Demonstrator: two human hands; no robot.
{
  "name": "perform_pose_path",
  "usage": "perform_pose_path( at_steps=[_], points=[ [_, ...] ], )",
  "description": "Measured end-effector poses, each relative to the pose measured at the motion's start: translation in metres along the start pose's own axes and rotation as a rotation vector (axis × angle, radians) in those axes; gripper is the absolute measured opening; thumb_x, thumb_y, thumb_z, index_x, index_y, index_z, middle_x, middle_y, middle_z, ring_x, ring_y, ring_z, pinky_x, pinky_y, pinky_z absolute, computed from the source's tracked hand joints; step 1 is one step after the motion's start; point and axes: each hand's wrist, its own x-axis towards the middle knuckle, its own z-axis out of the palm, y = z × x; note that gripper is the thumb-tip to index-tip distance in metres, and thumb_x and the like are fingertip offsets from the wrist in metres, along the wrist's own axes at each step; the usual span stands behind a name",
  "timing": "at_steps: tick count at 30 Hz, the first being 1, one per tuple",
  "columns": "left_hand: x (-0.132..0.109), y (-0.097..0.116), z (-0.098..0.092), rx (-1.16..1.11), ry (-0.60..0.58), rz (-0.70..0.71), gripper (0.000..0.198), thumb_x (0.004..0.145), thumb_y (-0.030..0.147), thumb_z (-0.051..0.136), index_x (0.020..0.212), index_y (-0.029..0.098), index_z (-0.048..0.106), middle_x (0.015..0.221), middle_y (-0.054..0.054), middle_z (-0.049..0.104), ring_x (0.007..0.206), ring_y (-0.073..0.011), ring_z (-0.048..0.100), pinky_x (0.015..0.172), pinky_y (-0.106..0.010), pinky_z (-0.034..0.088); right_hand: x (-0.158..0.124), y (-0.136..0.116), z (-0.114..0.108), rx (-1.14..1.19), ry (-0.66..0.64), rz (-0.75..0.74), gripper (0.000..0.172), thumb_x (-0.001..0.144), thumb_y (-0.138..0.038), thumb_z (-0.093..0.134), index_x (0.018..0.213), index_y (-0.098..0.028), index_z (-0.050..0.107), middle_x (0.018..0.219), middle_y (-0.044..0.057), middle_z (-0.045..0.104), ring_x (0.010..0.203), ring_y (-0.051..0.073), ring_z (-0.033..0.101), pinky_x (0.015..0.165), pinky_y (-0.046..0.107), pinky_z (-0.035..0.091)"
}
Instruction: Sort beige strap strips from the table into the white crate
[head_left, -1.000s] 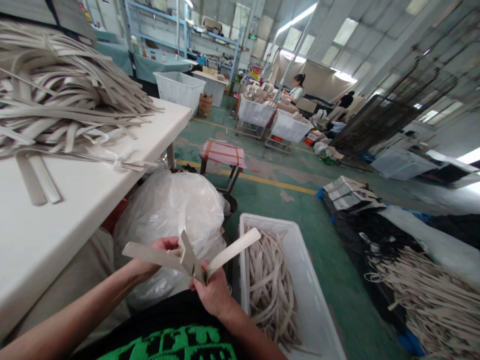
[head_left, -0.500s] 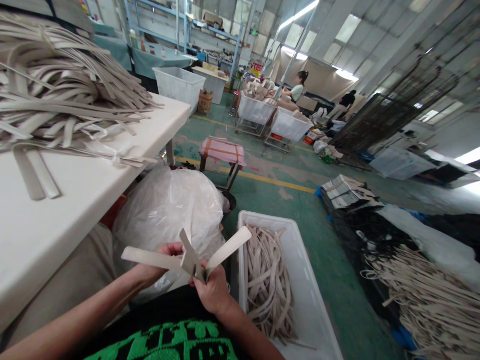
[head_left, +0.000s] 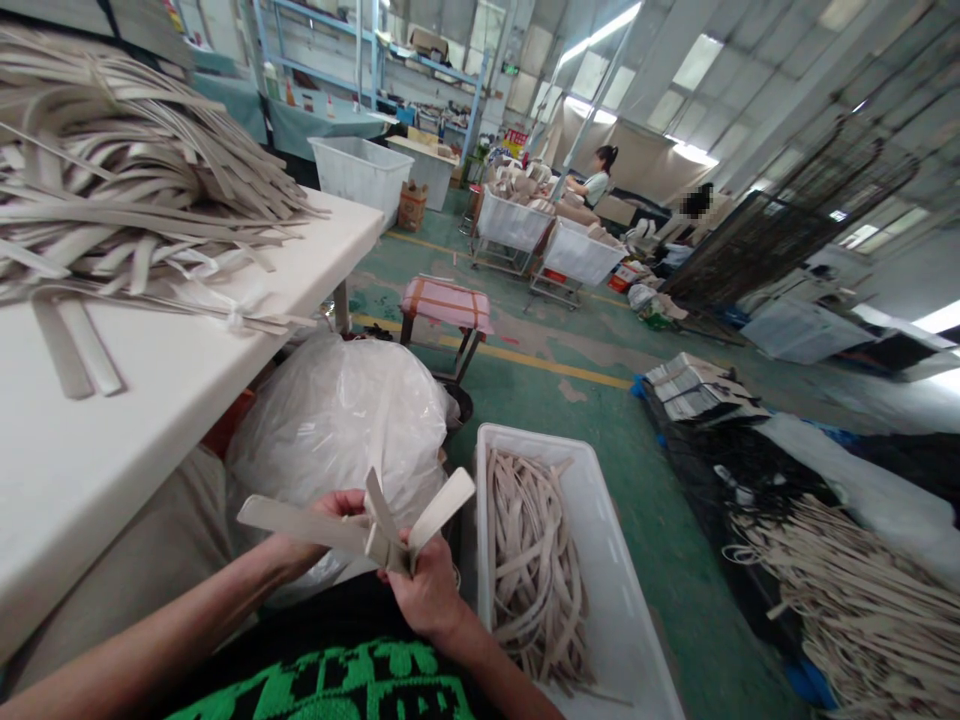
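Observation:
Both hands hold beige flat strips (head_left: 300, 523) in front of my lap. My left hand (head_left: 315, 530) grips one strip that sticks out to the left. My right hand (head_left: 427, 590) pinches the crossing point, where two more strip ends fan upward and to the right. A white bin (head_left: 622, 600) with several similar strips lies just right of my right hand. A large heap of the same strips (head_left: 127, 190) sits on the white table (head_left: 150, 420) at my left.
A stuffed clear plastic bag (head_left: 337, 420) stands under the table edge ahead of my hands. A pink stool (head_left: 446, 305) is on the green floor beyond. More strips (head_left: 847, 590) lie on dark sheeting at right. Two people work by carts (head_left: 547, 240) far off.
The strip end on the right has tilted more upright and drawn closer to my hands. The hands stay in about the same place.

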Motion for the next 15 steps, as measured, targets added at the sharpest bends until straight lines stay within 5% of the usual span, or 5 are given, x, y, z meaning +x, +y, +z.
perform_pose_path(
  at_steps=[9, 15],
  points=[
    [-0.001, 0.012, -0.002, 0.005, 0.041, -0.033, 0.034, 0.048, 0.032, 0.094, 0.064, 0.012, 0.072, 0.058, -0.001, 0.065, 0.052, -0.0122, 0.051, 0.054, -0.024, 0.037, -0.009, 0.015, 0.004, -0.085, -0.008, 0.034, 0.01, 0.066, -0.013, 0.066, 0.071, -0.022, 0.067, 0.072, 0.002, 0.074, 0.072, 0.021, 0.07, 0.066, 0.024, 0.048],
    [0.002, 0.013, -0.005, -0.009, 0.081, 0.04, 0.034, 0.055, 0.037, 0.091, 0.072, 0.012, 0.075, 0.064, -0.003, 0.068, 0.056, -0.0144, 0.054, 0.058, -0.026, 0.04, -0.004, 0.012, 0.0, -0.135, -0.026, 0.048, 0.009, 0.07, -0.014, 0.063, 0.066, -0.022, 0.063, 0.063, 0.001, 0.068, 0.064, 0.018, 0.066, 0.062, 0.023, 0.044]
  ],
)
